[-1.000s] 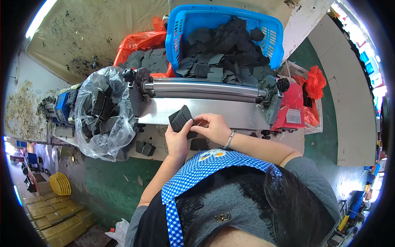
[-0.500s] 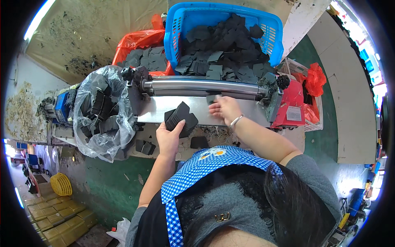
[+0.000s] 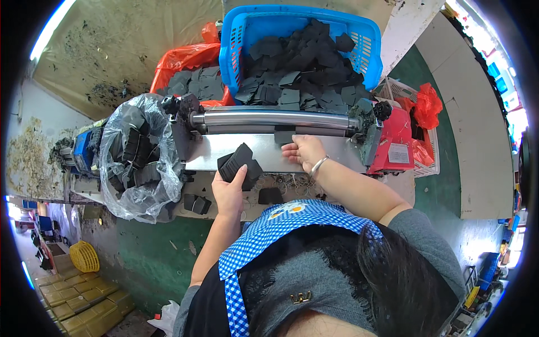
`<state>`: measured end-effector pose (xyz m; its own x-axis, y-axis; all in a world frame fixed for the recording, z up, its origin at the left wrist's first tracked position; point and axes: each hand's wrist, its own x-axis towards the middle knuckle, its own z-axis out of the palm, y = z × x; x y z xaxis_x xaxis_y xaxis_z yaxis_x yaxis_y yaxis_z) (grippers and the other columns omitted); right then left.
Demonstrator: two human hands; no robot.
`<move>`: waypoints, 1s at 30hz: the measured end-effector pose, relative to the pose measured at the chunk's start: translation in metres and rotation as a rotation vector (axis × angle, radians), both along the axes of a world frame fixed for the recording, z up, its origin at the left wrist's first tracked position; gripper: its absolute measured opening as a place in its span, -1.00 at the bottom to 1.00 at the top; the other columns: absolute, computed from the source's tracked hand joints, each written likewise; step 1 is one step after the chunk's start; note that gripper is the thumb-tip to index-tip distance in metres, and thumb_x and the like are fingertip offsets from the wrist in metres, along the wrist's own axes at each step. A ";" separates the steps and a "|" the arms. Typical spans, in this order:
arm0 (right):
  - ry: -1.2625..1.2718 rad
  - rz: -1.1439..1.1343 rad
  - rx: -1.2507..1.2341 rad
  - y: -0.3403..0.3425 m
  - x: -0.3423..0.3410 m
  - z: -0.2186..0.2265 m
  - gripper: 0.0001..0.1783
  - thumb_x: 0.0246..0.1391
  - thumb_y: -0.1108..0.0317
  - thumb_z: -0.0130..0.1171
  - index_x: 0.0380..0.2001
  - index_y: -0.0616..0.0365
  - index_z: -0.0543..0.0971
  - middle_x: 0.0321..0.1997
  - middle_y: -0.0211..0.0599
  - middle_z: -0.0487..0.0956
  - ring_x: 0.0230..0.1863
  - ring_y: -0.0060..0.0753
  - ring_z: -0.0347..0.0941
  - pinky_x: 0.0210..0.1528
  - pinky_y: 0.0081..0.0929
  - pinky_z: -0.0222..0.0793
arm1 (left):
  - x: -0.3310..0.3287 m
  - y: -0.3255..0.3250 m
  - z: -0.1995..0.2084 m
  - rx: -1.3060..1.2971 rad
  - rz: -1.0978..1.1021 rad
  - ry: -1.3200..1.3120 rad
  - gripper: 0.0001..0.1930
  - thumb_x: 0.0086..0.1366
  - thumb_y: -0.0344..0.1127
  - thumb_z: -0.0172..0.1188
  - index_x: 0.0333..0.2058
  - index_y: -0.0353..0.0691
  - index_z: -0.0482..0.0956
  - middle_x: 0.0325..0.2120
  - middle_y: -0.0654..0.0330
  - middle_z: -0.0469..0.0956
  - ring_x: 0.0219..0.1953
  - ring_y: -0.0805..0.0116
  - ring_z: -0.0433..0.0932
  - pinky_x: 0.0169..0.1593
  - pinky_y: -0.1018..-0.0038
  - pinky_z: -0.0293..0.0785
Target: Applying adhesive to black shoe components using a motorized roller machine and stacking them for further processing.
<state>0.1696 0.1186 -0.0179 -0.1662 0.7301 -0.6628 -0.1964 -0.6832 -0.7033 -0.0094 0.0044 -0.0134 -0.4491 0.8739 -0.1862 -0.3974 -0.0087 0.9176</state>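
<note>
A fanned stack of thin black sheet pieces point(image 3: 247, 164) is gripped in my left hand point(image 3: 229, 185), over the front edge of a metal feed plate point(image 3: 216, 149). My right hand point(image 3: 307, 153), with a bangle at the wrist, pinches the right edge of a single black piece point(image 3: 284, 136). That piece lies flat on the plate, its far edge at the lower roller. Above the plate runs a shiny steel roller point(image 3: 275, 118), between two dark, lint-covered end brackets. Under the front of the plate lie a loose black piece point(image 3: 270, 196) and a small black bundle point(image 3: 197, 203).
A blue basket point(image 3: 226, 53) heaped with black pieces stands behind the roller. Left of it is a red bag point(image 3: 182, 55) of similar pieces. A clear plastic bag point(image 3: 120, 194) with black pieces hangs at the machine's left. A white crate point(image 3: 432, 151) with red bags stands right.
The single black piece, blurred and tilted in my right hand before, now lies flat against the roller, slightly further left. My left hand keeps its stack.
</note>
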 end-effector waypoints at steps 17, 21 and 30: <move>-0.219 0.608 0.716 -0.040 -0.015 0.010 -0.74 0.00 0.23 0.18 -0.37 0.23 0.58 -0.46 -0.24 0.59 -0.44 -0.43 0.54 -0.41 -0.52 0.44 | 0.019 0.006 -0.002 -0.017 0.004 0.039 -0.76 0.06 -0.47 0.28 -0.27 -0.39 0.50 -0.36 0.16 0.55 -0.39 0.47 0.53 -0.29 0.55 0.48; -0.445 0.626 0.832 -0.051 -0.019 0.027 -0.71 -0.06 0.33 0.25 -0.27 0.28 0.57 -0.40 -0.24 0.60 -0.40 -0.52 0.52 -0.29 -0.57 0.44 | 0.013 0.003 0.007 -0.111 -0.124 -0.101 -0.78 0.07 -0.47 0.28 -0.28 -0.39 0.53 -0.39 0.17 0.56 -0.39 0.48 0.52 -0.25 0.55 0.47; -0.354 0.578 0.835 -0.054 -0.015 0.016 -0.71 -0.09 0.32 0.26 -0.33 0.32 0.57 -0.43 -0.20 0.59 -0.43 -0.48 0.53 -0.35 -0.55 0.43 | 0.011 -0.001 0.005 -0.077 -0.186 0.026 -0.79 0.07 -0.48 0.26 -0.28 -0.42 0.53 -0.39 0.18 0.56 -0.39 0.51 0.51 -0.24 0.57 0.46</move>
<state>0.1542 0.0650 -0.0015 -0.5273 0.8468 -0.0694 0.3090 0.1151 -0.9441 0.0011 0.0039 -0.0081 -0.2872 0.9259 -0.2456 -0.3616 0.1327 0.9229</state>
